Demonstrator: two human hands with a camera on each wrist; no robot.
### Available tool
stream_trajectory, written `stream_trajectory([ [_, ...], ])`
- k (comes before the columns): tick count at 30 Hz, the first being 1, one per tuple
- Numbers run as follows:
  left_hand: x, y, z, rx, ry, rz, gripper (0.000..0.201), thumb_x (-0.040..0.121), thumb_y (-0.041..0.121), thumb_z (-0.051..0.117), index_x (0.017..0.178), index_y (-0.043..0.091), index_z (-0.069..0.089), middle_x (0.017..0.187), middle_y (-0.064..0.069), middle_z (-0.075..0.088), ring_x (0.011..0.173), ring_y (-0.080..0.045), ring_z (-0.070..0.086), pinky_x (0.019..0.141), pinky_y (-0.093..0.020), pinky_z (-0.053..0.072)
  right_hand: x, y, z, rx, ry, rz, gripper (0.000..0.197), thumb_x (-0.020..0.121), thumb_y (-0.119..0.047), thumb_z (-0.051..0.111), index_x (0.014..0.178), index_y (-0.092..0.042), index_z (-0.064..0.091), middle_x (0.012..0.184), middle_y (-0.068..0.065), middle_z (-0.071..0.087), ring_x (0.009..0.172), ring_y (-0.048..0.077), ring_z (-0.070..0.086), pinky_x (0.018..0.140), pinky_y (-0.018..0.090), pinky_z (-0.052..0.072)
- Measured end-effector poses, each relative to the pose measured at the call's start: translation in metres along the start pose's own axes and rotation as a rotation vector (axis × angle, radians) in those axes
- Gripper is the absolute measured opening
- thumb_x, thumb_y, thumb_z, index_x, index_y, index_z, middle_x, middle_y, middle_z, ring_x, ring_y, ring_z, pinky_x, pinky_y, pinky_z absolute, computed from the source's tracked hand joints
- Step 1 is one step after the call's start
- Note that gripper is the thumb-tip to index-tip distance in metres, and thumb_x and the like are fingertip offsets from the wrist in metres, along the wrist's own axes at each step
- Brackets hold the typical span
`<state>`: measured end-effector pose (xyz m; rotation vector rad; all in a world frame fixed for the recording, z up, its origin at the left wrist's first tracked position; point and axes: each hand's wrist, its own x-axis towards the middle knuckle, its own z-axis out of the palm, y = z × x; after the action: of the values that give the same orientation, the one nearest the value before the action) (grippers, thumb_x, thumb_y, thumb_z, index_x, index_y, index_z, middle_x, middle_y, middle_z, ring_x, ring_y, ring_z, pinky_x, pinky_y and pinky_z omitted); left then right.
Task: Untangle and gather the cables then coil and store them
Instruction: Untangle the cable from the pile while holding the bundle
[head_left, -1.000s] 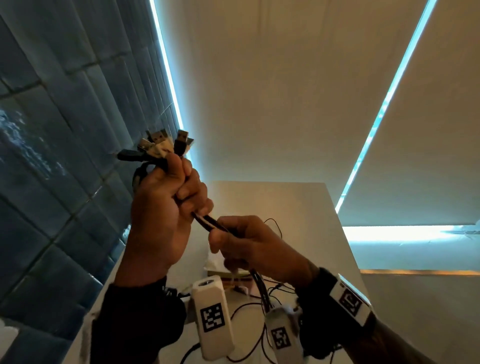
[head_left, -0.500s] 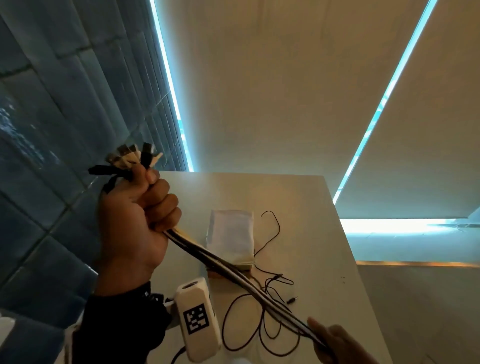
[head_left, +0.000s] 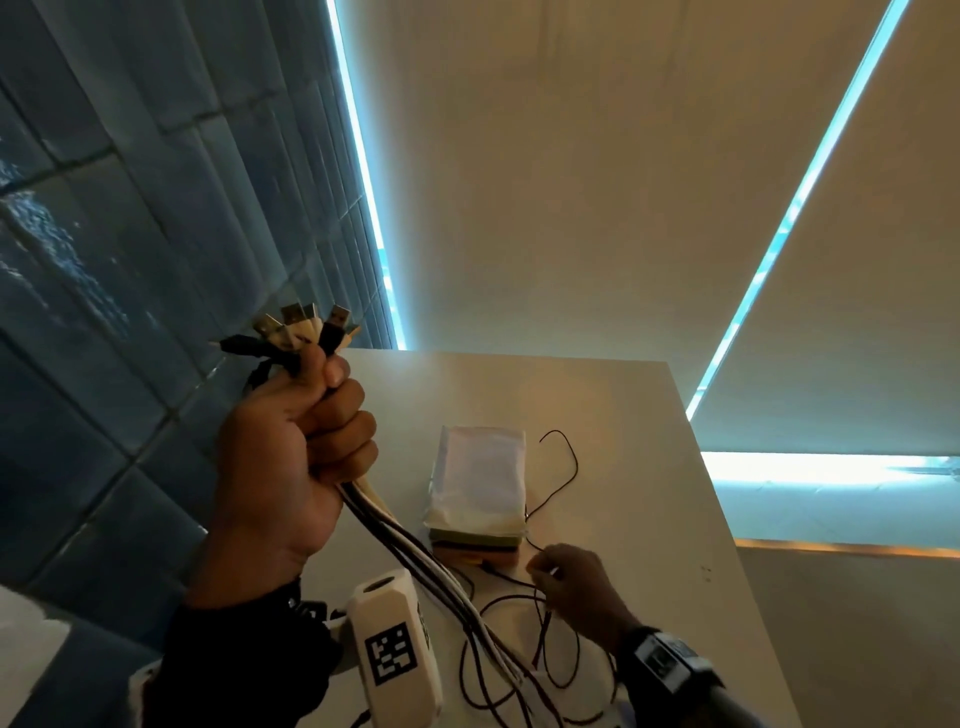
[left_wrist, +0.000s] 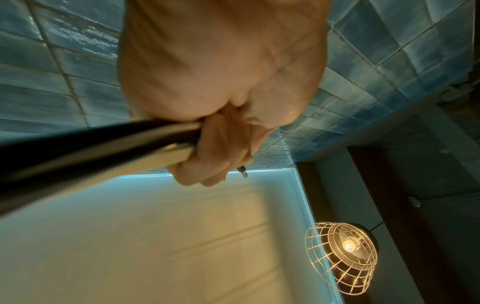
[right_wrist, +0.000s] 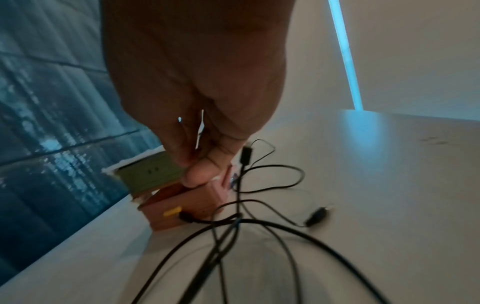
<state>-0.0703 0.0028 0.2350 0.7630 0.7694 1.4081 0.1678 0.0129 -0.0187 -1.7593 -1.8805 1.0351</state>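
My left hand is raised in a fist that grips a bundle of black and white cables. Their USB plugs stick out above the fist. The bundle hangs down to the white table. In the left wrist view the left hand is clenched round the bundle. My right hand is low over the table and pinches a thin black cable that lies in loose loops. The right wrist view shows the right hand with thumb and fingers pressed together above those loops.
A white pouch lies on stacked green and pink boxes mid-table, just beyond my right hand. A blue tiled wall runs along the table's left side. The table's right edge drops off. A wire-cage lamp hangs overhead.
My right hand slid down the bundle away from the left fist, let it go and moved to the thin black cable by the boxes. The left fist came down a little.
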Motion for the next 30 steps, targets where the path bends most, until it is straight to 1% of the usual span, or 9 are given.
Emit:
stream_trajectory([
  [4,0.001,-0.002,-0.007,0.024,0.034,-0.029,0.031,0.091,0.034,0.039,0.065,0.019,0.046,0.043,0.011,0.027,0.032,-0.001,0.020,0.033,-0.017,0.015,0.032,-0.014,0.027,-0.206,-0.108,0.001,0.029,0.089,-0.005,0.047,0.107,-0.009,0.069,0.108,0.010,0.068,0.096,0.028,0.064,0.077,0.034,0.053],
  [6,0.001,-0.002,-0.013,0.029,0.037,-0.042,0.029,0.089,0.034,0.040,0.066,0.019,0.045,0.044,0.010,0.026,0.031,-0.001,0.021,0.033,-0.017,0.015,0.040,-0.005,0.041,-0.310,-0.155,0.011,0.040,0.086,-0.007,0.043,0.118,-0.019,0.064,0.110,0.011,0.067,0.099,0.032,0.064,0.078,0.037,0.056],
  [8,0.001,-0.002,-0.019,0.035,0.040,-0.047,0.030,0.091,0.034,0.039,0.067,0.018,0.045,0.044,0.010,0.027,0.031,0.000,0.021,0.032,-0.016,0.017,0.040,0.009,0.054,-0.407,-0.190,0.020,0.048,0.088,-0.014,0.043,0.134,-0.027,0.048,0.119,0.011,0.059,0.107,0.033,0.057,0.079,0.038,0.051],
  [10,0.002,-0.003,-0.022,0.045,0.053,-0.042,0.033,0.095,0.032,0.035,0.067,0.018,0.045,0.044,0.010,0.027,0.031,-0.001,0.022,0.031,-0.015,0.018,0.031,0.015,0.057,-0.510,-0.202,0.016,0.055,0.091,-0.015,0.045,0.144,-0.021,0.033,0.125,0.011,0.052,0.114,0.032,0.048,0.079,0.037,0.044],
  [12,0.003,-0.004,-0.024,0.063,0.063,-0.025,0.035,0.097,0.031,0.034,0.068,0.017,0.046,0.044,0.009,0.028,0.032,-0.002,0.022,0.032,-0.015,0.020,0.026,0.023,0.060,-0.580,-0.199,0.002,0.043,0.092,-0.014,0.046,0.135,-0.011,0.040,0.127,0.011,0.051,0.115,0.032,0.046,0.084,0.039,0.044],
  [16,0.009,-0.012,-0.022,0.117,0.076,-0.013,0.030,0.095,0.032,0.039,0.070,0.016,0.045,0.050,0.006,0.033,0.036,-0.004,0.026,0.036,-0.017,0.025,0.029,0.024,0.053,-0.512,-0.199,0.012,0.024,0.091,-0.019,0.047,0.112,-0.010,0.053,0.121,0.010,0.056,0.112,0.029,0.050,0.089,0.040,0.045],
  [20,0.017,-0.025,-0.019,0.163,0.075,-0.016,0.024,0.088,0.032,0.044,0.070,0.017,0.042,0.050,0.007,0.029,0.038,-0.005,0.024,0.038,-0.020,0.021,0.033,0.009,0.038,-0.212,-0.011,-0.104,0.016,0.092,-0.023,0.050,0.099,-0.016,0.062,0.094,0.009,0.069,0.085,0.028,0.062,0.072,0.041,0.053],
  [23,0.022,-0.036,-0.016,0.204,0.070,-0.035,0.027,0.093,0.030,0.042,0.070,0.017,0.041,0.050,0.007,0.025,0.039,-0.005,0.021,0.042,-0.023,0.015,0.030,-0.009,0.017,0.046,-0.007,-0.150,0.008,0.087,-0.023,0.058,0.081,-0.018,0.058,0.082,0.007,0.069,0.073,0.023,0.063,0.067,0.044,0.054],
  [30,0.026,-0.050,-0.003,0.351,0.091,-0.078,0.032,0.102,0.023,0.036,0.072,0.013,0.045,0.052,0.005,0.024,0.041,-0.007,0.020,0.039,-0.021,0.019,0.011,-0.059,-0.021,0.430,-0.127,-0.242,0.012,0.094,-0.008,0.053,0.085,-0.014,0.056,0.073,0.000,0.061,0.064,0.009,0.058,0.062,0.030,0.051],
])
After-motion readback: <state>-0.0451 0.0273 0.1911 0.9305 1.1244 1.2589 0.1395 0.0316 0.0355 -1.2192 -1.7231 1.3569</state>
